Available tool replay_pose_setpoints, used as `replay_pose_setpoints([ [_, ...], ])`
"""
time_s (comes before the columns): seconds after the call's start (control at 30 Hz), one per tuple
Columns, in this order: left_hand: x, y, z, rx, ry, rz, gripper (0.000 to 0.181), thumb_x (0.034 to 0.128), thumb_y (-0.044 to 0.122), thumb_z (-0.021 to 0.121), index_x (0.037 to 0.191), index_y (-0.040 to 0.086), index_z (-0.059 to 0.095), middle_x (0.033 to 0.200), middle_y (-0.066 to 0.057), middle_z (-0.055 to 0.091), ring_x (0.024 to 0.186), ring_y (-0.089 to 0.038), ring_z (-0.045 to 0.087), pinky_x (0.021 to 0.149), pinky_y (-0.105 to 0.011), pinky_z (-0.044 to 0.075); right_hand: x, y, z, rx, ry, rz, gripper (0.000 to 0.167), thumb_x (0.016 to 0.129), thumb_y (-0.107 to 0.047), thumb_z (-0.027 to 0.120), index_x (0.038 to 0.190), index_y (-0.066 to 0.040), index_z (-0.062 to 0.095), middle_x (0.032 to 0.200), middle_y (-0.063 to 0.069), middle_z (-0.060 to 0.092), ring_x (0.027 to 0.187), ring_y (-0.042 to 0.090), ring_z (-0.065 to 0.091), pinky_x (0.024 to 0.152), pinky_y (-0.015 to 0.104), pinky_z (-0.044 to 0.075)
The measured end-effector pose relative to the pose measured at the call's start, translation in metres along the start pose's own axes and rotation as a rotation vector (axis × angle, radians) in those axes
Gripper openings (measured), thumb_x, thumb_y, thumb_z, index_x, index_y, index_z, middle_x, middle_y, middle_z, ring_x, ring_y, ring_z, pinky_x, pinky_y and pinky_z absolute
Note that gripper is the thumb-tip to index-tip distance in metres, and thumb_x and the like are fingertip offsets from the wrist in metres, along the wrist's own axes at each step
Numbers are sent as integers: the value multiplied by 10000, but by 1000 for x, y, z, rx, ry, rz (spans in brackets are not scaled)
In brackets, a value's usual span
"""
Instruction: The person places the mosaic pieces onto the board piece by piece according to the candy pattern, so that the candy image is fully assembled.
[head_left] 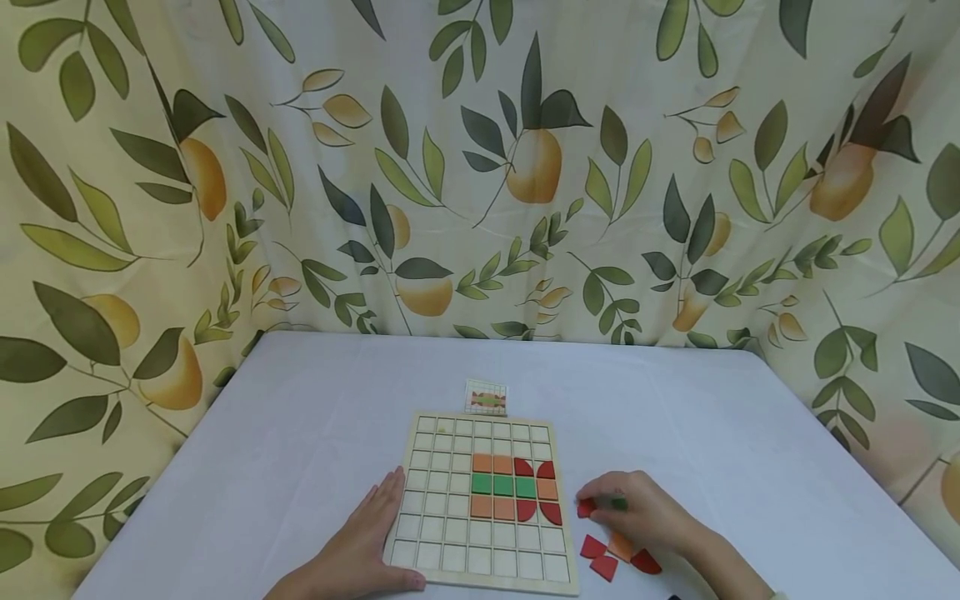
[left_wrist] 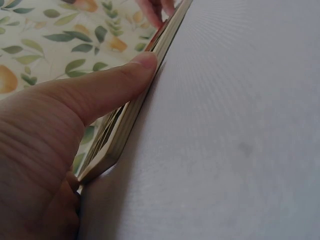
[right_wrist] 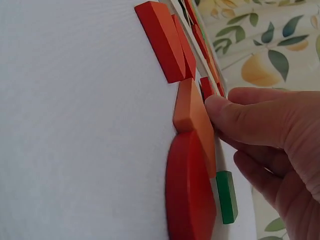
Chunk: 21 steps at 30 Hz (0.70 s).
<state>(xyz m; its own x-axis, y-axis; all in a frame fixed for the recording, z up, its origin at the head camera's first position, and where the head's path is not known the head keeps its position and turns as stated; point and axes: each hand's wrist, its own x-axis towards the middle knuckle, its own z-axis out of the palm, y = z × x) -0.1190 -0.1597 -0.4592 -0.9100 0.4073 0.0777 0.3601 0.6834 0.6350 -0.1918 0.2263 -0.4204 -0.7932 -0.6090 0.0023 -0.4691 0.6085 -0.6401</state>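
Pinching a flat red piece [head_left: 585, 508] is the right hand [head_left: 637, 507] (left hand [head_left: 360, 537] straight-fingered against the gridded board [head_left: 455, 530]).

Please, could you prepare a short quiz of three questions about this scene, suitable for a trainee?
1. Multiple choice: what colour is the piece at the thumb tip of the right hand? a) blue b) red c) yellow
2. True or false: in the head view, the left hand is at the right edge of the board.
3. Count: how many green squares are set in the board?

Key: 1. b; 2. false, it is at the left edge; 3. three.
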Motion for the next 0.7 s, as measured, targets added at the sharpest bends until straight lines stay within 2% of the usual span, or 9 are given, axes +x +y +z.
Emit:
replay_pose_setpoints([
  [0.2, 0, 0, -1, 3, 0, -1, 1259, 619, 696, 660, 1441, -64, 82, 1506, -200, 75, 1375, -316, 65, 993, -84, -126, 2, -3, 3, -19, 55, -13, 225, 824, -152, 694, 1046, -115, 691, 990, -109, 655, 926, 94, 599, 797, 329, 517],
  [0.37, -1, 0, -1, 1, 15, 5, 1260, 614, 694, 665, 1439, -67, 91, 1504, -200, 85, 1373, -318, 73, 997, -87, -124, 17, -12, 7, -28, 87, -44, 229, 830, -157, 689, 1053, -105, 695, 999, -91, 664, 952, 111, 600, 823, 387, 504],
  [0.53, 0, 0, -1, -5, 15, 19, 1257, 618, 689, 666, 1437, -71, 88, 1503, -204, 85, 1373, -319, 69, 1004, -94, -119, 30, -19, 10, -8, 89, -59, 242, 824, -168, 695, 1059, -111, 695, 1010, -81, 667, 978, 131, 600, 833, 392, 499],
  [0.7, 0, -1, -1, -7, 12, 24, 1256, 623, 684, 666, 1434, -77, 84, 1501, -211, 81, 1372, -324, 63, 1004, -96, -124, 42, -23, 15, -19, 111, -111, 248, 823, -179, 697, 1052, -85, 696, 1007, -48, 674, 964, 143, 607, 826, 388, 502],
])
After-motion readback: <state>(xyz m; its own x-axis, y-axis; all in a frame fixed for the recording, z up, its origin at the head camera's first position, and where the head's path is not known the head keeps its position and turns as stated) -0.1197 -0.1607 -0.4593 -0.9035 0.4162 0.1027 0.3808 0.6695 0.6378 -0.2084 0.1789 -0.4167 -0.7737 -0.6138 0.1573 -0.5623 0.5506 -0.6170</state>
